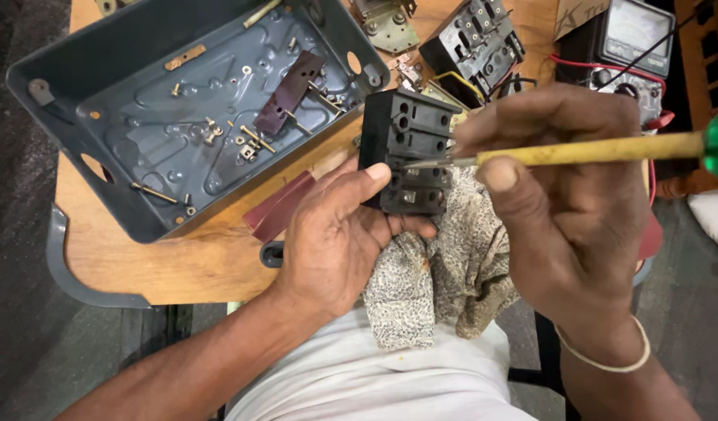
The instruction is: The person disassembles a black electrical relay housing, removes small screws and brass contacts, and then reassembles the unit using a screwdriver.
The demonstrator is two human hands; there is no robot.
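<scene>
wooden table (pixel 211 257), grey metal box (pixel 102 58) holding loose screws (pixel 246 144)

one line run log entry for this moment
left hand: holds black switch block | right hand: holds screwdriver, tip at block | under: patterned cloth | behind: grey metal box with loose screws, meter

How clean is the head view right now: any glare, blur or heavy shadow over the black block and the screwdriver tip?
Head view: even, soft light, no strong glare; the black terminal block in the left hand is sharp; the screwdriver in the right hand is slightly soft at its green end; the grey metal box bows near the edges.
</scene>
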